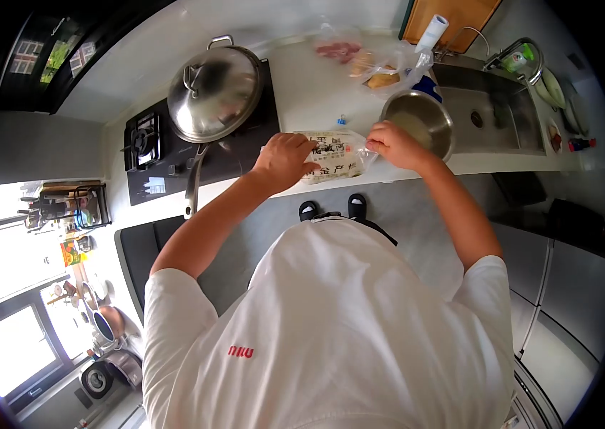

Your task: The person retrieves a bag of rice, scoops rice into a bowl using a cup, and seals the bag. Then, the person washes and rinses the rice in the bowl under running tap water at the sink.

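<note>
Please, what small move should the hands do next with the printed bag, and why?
Perhaps the right hand should fold over the loose clear end of the printed bag. It pinches the bag there, the left hand is at the other end, and what looks like a small blue clip lies nearby on the counter.

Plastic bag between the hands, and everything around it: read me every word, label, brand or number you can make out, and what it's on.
"金产": black print on the plastic bag; its other characters are too blurred to read surely.
White T-shirt: short red lettering, too unclear to quote.
Hob: pale sticker, too small to read.
Green-labelled bottle by the sink: unreadable.
Yellow-and-red packet: unreadable.
No numbers legible.
</note>
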### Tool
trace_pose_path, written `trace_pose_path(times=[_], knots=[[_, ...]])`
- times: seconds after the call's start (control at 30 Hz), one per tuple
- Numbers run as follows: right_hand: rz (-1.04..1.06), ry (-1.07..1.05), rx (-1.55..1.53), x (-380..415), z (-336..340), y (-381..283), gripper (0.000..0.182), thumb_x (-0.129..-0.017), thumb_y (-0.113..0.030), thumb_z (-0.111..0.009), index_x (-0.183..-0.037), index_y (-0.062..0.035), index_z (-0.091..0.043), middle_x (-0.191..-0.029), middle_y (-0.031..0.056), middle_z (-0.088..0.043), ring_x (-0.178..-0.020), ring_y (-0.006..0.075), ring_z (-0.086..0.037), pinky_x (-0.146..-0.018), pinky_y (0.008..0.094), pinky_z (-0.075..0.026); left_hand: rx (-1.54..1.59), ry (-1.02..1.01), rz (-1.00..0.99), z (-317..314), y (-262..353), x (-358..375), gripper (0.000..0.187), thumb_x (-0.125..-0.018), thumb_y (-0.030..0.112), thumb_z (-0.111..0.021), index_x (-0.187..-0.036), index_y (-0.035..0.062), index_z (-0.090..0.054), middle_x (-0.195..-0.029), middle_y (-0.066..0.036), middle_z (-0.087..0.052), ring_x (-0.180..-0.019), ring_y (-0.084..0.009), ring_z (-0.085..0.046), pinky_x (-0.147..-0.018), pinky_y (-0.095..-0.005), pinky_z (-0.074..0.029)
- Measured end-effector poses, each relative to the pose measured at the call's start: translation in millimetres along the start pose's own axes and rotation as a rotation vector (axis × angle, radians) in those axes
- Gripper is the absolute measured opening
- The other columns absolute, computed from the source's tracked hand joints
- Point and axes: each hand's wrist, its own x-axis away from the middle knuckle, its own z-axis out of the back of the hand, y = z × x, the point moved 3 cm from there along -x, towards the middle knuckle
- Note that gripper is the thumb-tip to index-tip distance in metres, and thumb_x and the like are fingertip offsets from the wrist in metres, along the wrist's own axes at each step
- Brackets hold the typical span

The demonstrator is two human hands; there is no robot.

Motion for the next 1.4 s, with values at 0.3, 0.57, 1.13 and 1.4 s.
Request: trace_pose_path(times=[0.3,0.57,1.13,1.4], knots=[[0.085,0.102,0.372,-13,-24,-67,0.031,-0.089,-0.026,-0.07,-0.107,-0.0018,-0.066,-0.1,0.0121,-0.066,-0.102,0.0317,-0.06,-0.088,0.0441,-0.049,0.155,-0.113,0.174,-32,-38,-6,0.013,-0.087,0.017,-0.071,-0.091,0.0046,-0.072,-0.087,-0.013,-0.069,-0.086,-0.0347,-0.065,-0.079,-0.0447,-0.052],[0.249,0.219,0.605,-31,-60,-41,0.023,-0.091,-0.03,-0.066,-0.087,-0.0083,-0.06,-0.082,0.0056,-0.064,-0.082,0.0255,-0.064,-0.071,0.0391,-0.054,0.222,-0.167,0.208,-37,-44,-4,0.016,-0.092,0.019,-0.067,-0.096,0.0043,-0.07,-0.089,-0.015,-0.069,-0.089,-0.0355,-0.066,-0.079,-0.0453,-0.052],[-0.263,-0.159,-0.108,-64,-55,-7,0.033,-0.096,-0.036,-0.063,-0.094,-0.0026,-0.064,-0.08,0.0209,-0.069,-0.076,0.0396,-0.069,-0.069,0.0505,-0.052,0.033,-0.255,0.159,-42,-41,-1,0.033,-0.097,0.041,-0.06,-0.09,0.0084,-0.065,-0.081,-0.012,-0.07,-0.079,-0.0329,-0.07,-0.07,-0.0458,-0.056],[-0.267,-0.447,0.399,-177,-114,151,0.023,-0.085,-0.024,-0.074,-0.094,-0.003,-0.069,-0.088,0.0176,-0.071,-0.08,0.0332,-0.069,-0.074,0.0429,-0.053,0.087,-0.219,0.162,-42,-50,0,0.032,-0.097,0.04,-0.061,-0.089,0.0087,-0.066,-0.08,-0.009,-0.069,-0.079,-0.0309,-0.069,-0.071,-0.0451,-0.056]])
